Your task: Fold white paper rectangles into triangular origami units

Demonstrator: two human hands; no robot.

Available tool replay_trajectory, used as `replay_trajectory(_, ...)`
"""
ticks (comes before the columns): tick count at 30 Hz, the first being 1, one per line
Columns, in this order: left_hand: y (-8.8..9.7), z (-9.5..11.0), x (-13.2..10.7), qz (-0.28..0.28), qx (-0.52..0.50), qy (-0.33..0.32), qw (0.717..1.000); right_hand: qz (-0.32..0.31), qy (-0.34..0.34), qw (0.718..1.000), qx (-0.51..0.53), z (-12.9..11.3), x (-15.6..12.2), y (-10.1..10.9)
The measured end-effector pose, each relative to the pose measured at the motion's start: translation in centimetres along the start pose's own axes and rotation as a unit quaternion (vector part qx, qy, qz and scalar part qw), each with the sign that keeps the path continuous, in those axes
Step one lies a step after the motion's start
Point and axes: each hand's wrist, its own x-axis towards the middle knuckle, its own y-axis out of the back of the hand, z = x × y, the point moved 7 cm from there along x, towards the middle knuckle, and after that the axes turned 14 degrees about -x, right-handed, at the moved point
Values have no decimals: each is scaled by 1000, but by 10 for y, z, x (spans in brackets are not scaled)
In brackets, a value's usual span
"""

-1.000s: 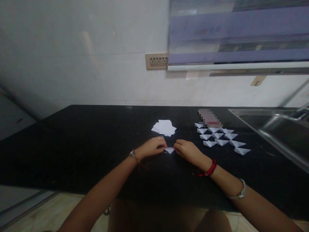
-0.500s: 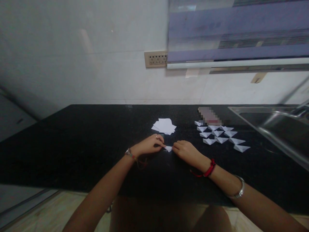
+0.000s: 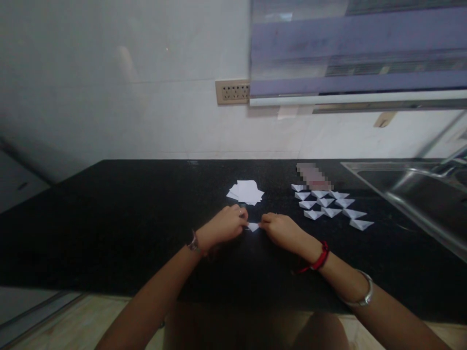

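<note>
A small folded piece of white paper [image 3: 253, 227] lies on the black countertop between my hands, its point toward me. My left hand [image 3: 230, 222] pinches its left corner with bent fingers. At the right corner, the fingertips of my right hand [image 3: 279, 228] are closed on the paper. Just beyond my hands sits a loose stack of white paper sheets [image 3: 248, 190]. Off to the right, several folded white paper pieces [image 3: 331, 212] are set out in uneven rows.
A blurred-out flat pinkish object [image 3: 314, 177] lies behind the folded pieces. The metal sink [image 3: 419, 187] is set into the counter on the right. A socket strip [image 3: 233, 92] and a purple blind [image 3: 350, 48] are on the back wall.
My left hand has turned slightly, its fingers curling closer around the paper's left corner. My right hand stays at the right corner. The view has shifted a little.
</note>
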Motion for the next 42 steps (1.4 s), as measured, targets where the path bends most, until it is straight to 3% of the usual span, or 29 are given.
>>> replay_trajectory(5, -4, 4, 1, -17, 7, -7, 1000, 14, 21, 999, 22, -5, 1, 5)
replay_trajectory(13, 0, 4, -2, -18, -4, 3, 1000, -14, 11, 999, 33, -6, 3, 0)
replay_trajectory(21, -3, 10, 0, -22, 50, 27, 998, -17, 44, 994, 94, -2, -3, 8)
replay_trajectory(36, -7, 1, -1, -14, -14, 2, 1000, -32, 60, 998, 6, -11, -5, 10)
replay_trajectory(42, -6, 0, 1, -14, -28, -5, 999, -27, 76, 992, 100, -3, -6, 8)
